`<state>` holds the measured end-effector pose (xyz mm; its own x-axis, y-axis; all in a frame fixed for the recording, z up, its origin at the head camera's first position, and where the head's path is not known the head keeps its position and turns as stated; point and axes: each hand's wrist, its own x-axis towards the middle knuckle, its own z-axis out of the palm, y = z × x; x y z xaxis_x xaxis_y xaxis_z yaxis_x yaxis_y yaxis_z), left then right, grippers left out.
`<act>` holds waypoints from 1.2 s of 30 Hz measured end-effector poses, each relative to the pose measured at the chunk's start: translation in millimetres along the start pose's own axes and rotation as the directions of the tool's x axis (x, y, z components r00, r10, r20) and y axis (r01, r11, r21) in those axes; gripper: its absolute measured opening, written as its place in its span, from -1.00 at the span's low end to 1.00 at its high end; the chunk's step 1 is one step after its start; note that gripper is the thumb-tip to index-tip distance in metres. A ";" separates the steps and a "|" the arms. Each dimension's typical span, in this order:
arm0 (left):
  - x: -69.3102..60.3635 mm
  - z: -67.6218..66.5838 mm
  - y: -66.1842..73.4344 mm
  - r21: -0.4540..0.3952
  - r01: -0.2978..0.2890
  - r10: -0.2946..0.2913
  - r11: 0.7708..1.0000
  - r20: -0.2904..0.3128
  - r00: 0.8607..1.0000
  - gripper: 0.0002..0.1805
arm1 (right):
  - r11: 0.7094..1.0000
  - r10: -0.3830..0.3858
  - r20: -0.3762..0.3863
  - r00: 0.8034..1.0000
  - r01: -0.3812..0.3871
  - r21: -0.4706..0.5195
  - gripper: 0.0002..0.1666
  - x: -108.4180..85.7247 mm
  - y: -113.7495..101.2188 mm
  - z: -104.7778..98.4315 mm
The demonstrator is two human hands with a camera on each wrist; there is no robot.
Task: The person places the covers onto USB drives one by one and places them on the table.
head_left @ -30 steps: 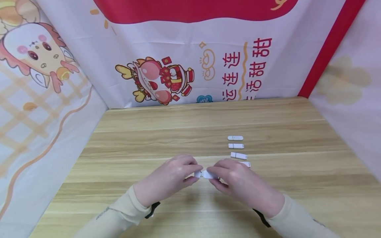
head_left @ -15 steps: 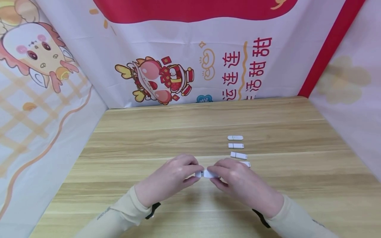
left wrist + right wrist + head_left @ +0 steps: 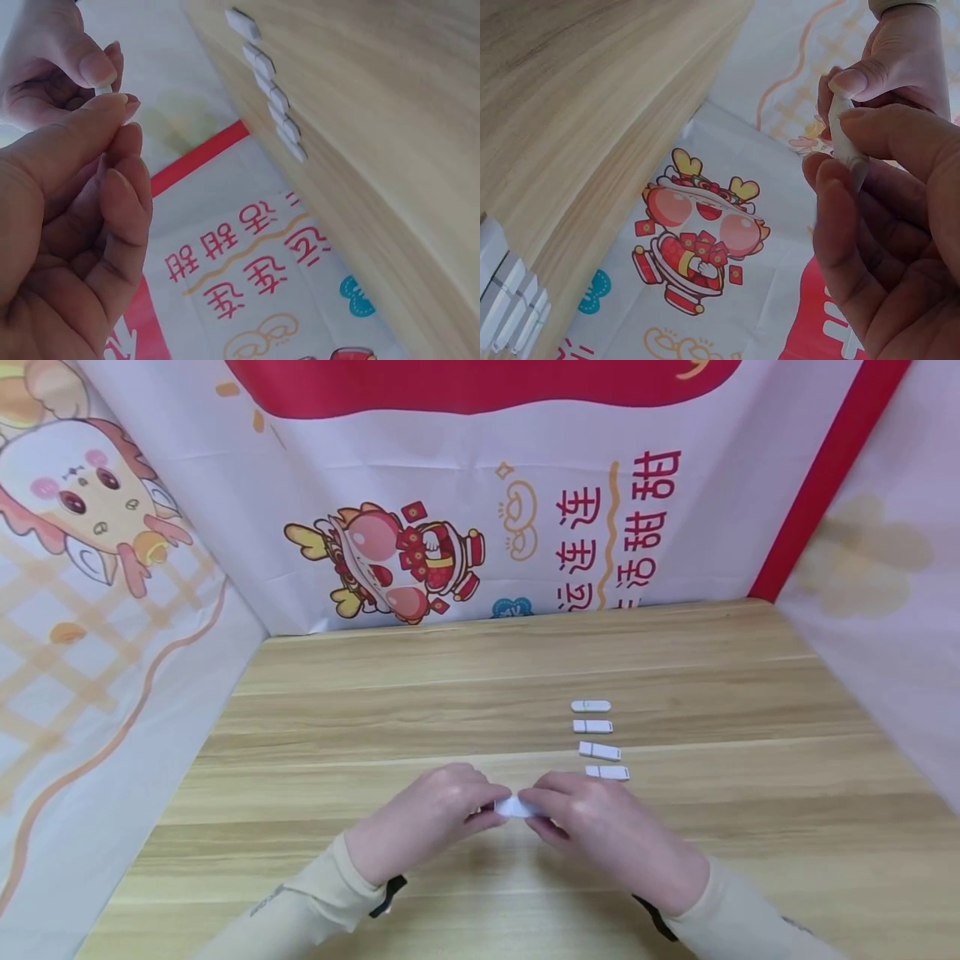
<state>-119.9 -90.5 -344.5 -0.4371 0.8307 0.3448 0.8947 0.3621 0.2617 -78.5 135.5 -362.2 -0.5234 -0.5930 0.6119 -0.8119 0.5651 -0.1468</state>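
Between my two hands is a white USB stick (image 3: pixel 516 807), held just above the table, with no metal plug showing. My left hand (image 3: pixel 431 810) pinches its left end between thumb and fingers. The right hand (image 3: pixel 611 831) pinches the other end. In the right wrist view the stick (image 3: pixel 841 131) runs from one set of fingertips to the other. Only a small part of the stick (image 3: pixel 103 89) shows in the left wrist view; fingers cover the rest.
Several more white USB sticks (image 3: pixel 600 751) lie in a column behind my right hand, the nearest one (image 3: pixel 609 772) close to its knuckles. The wooden table (image 3: pixel 375 702) meets printed cloth walls (image 3: pixel 442 443) at the back and sides.
The metal plug seen earlier between the white cap and body is now covered; the two parts have come together. Both hands sit slightly lower in the head view.
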 end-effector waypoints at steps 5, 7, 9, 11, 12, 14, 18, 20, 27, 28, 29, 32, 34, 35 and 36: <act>-3.9 9.4 -1.2 -0.007 -0.059 0.058 0.998 -0.030 0.998 -0.87 | 1.000 -0.018 0.034 0.999 0.017 0.026 -0.73 -4.0 -1.3 6.5; -5.5 12.6 -1.3 -0.002 -0.068 0.068 0.998 -0.045 0.997 -0.88 | 1.000 -0.024 0.042 0.999 0.023 0.015 -0.74 -5.7 -2.4 9.3; -6.5 15.0 -1.0 -0.009 -0.065 0.064 0.998 -0.045 0.997 -0.88 | 1.000 -0.031 0.044 0.999 0.031 0.003 -0.73 -7.6 -3.5 12.0; -7.0 16.8 -0.6 -0.017 -0.062 0.061 0.998 -0.037 0.997 -0.89 | 0.999 -0.033 0.043 0.999 0.034 -0.008 -0.73 -9.5 -4.6 14.3; -7.2 17.4 -0.4 -0.021 -0.057 0.056 0.998 -0.032 0.998 -0.89 | 0.999 -0.032 0.043 0.999 0.033 -0.012 -0.72 -10.2 -5.0 15.1; -7.2 18.5 0.0 -0.027 -0.047 0.046 0.999 -0.023 0.999 -0.89 | 1.000 -0.026 0.044 0.999 0.027 -0.012 -0.72 -11.2 -5.7 16.2; -7.2 21.4 -0.4 -0.028 -0.037 0.036 0.999 -0.019 0.999 -0.90 | 1.000 -0.015 0.051 0.999 0.016 -0.009 -0.72 -11.5 -6.3 16.8; -7.0 23.7 -1.1 -0.030 -0.040 0.040 0.999 -0.021 0.999 -0.90 | 1.000 -0.011 0.055 0.998 0.011 -0.004 -0.74 -11.7 -6.0 17.3; -4.6 33.1 -3.2 -0.068 0.005 -0.004 0.998 0.022 1.000 -0.91 | 0.993 0.083 0.140 0.987 -0.094 0.073 -0.80 -12.4 -0.4 19.9; -3.2 34.5 -3.9 -0.070 0.025 -0.022 0.997 0.041 0.999 -0.91 | 0.990 0.103 0.162 0.981 -0.118 0.082 -0.80 -12.1 1.1 20.1; -1.3 35.9 -4.8 -0.076 0.046 -0.042 0.996 0.063 0.997 -0.91 | 0.986 0.122 0.181 0.976 -0.139 0.090 -0.80 -11.7 2.9 19.9; 6.2 39.6 -9.3 -0.078 0.096 -0.087 0.992 0.114 0.990 -0.92 | 0.978 0.164 0.235 0.958 -0.189 0.089 -0.80 -8.9 10.4 19.0; 12.9 41.1 -13.8 -0.076 0.117 -0.106 0.990 0.133 0.985 -0.92 | 0.976 0.180 0.264 0.947 -0.206 0.072 -0.79 -5.8 17.4 17.8; 16.7 41.5 -16.1 -0.083 0.126 -0.114 0.988 0.140 0.984 -0.92 | 0.974 0.189 0.276 0.942 -0.215 0.065 -0.78 -4.0 21.4 17.0; 20.8 41.6 -18.6 -0.087 0.135 -0.122 0.987 0.145 0.982 -0.93 | 0.973 0.200 0.290 0.936 -0.225 0.056 -0.78 -2.1 25.7 16.0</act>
<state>-141.8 -62.3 -379.7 -0.5248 0.8329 0.1759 0.8156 0.4329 0.3838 -102.4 142.1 -379.7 -0.7273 -0.6084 0.3177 -0.6863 0.6511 -0.3241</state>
